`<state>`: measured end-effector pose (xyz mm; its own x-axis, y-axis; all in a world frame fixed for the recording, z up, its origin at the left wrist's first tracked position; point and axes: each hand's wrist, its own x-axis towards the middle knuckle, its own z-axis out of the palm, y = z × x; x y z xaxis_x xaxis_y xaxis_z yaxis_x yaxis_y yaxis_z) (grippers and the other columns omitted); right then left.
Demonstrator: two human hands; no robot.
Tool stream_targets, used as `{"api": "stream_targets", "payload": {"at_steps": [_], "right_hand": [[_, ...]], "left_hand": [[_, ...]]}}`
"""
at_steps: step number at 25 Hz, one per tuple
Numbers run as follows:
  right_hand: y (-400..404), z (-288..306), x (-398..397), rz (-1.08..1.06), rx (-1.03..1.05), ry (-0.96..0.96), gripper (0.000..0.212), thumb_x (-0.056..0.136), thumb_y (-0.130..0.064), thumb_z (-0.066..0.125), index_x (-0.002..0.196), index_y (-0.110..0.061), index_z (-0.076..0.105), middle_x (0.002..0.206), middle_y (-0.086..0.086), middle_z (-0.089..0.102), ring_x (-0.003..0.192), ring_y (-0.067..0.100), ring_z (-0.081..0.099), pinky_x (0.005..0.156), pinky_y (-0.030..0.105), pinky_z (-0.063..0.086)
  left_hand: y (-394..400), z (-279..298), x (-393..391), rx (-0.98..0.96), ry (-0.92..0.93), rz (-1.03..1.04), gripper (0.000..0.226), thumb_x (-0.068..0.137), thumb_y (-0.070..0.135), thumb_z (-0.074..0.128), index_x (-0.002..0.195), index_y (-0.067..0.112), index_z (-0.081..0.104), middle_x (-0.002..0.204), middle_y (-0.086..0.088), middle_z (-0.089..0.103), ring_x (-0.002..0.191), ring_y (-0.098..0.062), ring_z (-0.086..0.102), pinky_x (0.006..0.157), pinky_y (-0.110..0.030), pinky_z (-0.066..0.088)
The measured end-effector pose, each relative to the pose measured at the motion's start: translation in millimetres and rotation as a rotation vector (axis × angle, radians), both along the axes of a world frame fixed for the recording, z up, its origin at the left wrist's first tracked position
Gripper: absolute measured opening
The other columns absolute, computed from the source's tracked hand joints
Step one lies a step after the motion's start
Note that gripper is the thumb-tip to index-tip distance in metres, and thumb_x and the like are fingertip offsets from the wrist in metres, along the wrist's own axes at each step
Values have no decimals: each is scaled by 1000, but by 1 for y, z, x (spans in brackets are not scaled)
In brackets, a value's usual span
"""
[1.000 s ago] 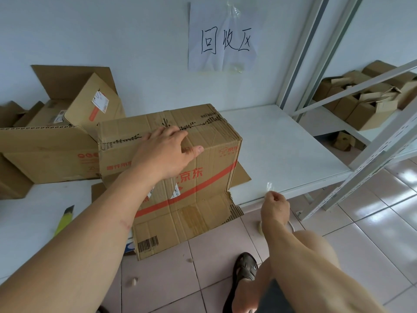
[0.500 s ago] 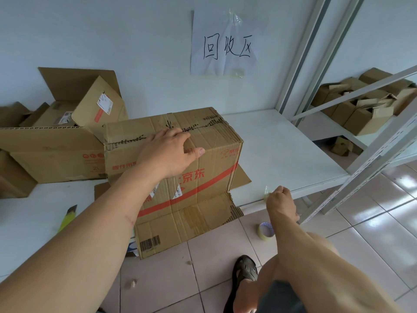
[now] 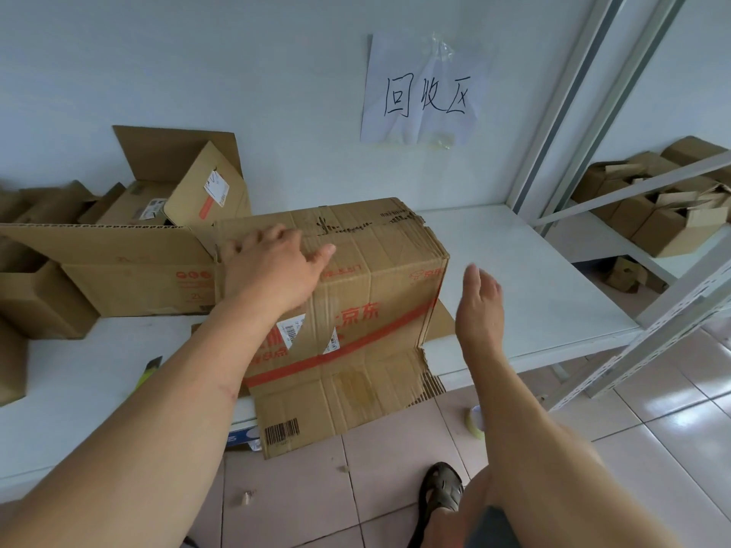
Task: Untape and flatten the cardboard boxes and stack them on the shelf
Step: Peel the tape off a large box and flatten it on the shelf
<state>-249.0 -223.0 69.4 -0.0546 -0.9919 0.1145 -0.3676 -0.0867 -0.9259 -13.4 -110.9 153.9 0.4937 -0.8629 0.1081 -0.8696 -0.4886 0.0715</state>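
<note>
Head view: blurred left hand

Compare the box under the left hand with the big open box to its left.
The box under the left hand bears a red diagonal stripe; the big open box shows only small red print. The striped box's top is closed, while the open box's flaps stand up and smaller boxes sit inside. The striped box overhangs the shelf edge; the open one sits further back. Both are worn brown cardboard.
</note>
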Motion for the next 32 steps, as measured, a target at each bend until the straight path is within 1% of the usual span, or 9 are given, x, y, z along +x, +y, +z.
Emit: {"api": "stream_targets", "payload": {"at_steps": [5,10,14,18,20,22,24,29,32], "right_hand": [[-5,51,66,199,201,-249,41,90,-58,53,114,-26,63,108,-14,63,98,3,57,83,30,45],[-35,33,89,196,274,-416,35,87,-57,59,103,-28,70,110,-6,68,106,16,62,91,36,51],[-87,61,124,1,279,-83,65,89,-67,45,139,-25,47,136,6,53,118,33,53,99,45,44],[-82,53,158,167,204,-13,81,85,-65,51,149,-20,29,150,2,38,128,32,47,105,50,42],[-80,54,157,204,145,122,93,83,-71,51,151,-14,25,157,1,25,136,30,39,110,52,36],[-75,62,154,220,71,350,101,81,-79,46,153,-12,21,163,1,7,146,28,21,114,54,26],[-67,69,156,270,7,555,102,80,-84,37,151,-11,27,164,3,3,150,25,5,114,55,20],[-56,73,166,275,64,631,108,79,-85,32,152,-5,26,164,5,9,150,27,1,116,55,18],[-58,80,182,201,177,658,116,73,-83,47,153,-4,15,163,4,9,147,31,10,114,55,23]], "left_hand": [[10,1,35,-89,297,279,86,87,78,16,147,19,35,155,-8,28,142,-35,22,105,-59,31],[14,0,40,-330,309,192,73,93,70,23,121,13,60,129,-8,54,121,-30,49,96,-42,41],[-4,-1,14,-431,331,1,58,99,56,28,97,12,65,115,-8,63,115,-27,52,97,-35,36],[-16,-11,34,-495,128,-89,53,98,58,30,106,21,67,104,8,65,94,-15,58,69,-23,37],[-24,-20,65,-431,90,-56,63,89,72,35,124,28,61,129,4,59,121,-25,49,89,-33,39],[-24,-24,84,-305,425,-67,89,76,78,49,150,30,31,157,3,25,144,-24,19,113,-42,22],[-26,-26,89,-268,789,-119,107,68,73,60,155,27,16,159,5,15,146,-17,18,114,-36,20],[-36,-35,89,-563,694,-35,84,77,82,42,135,23,57,131,1,61,122,-19,55,91,-23,41],[-40,-41,81,-664,761,78,66,89,73,31,118,24,66,110,3,69,105,-19,61,86,-28,46]]}}
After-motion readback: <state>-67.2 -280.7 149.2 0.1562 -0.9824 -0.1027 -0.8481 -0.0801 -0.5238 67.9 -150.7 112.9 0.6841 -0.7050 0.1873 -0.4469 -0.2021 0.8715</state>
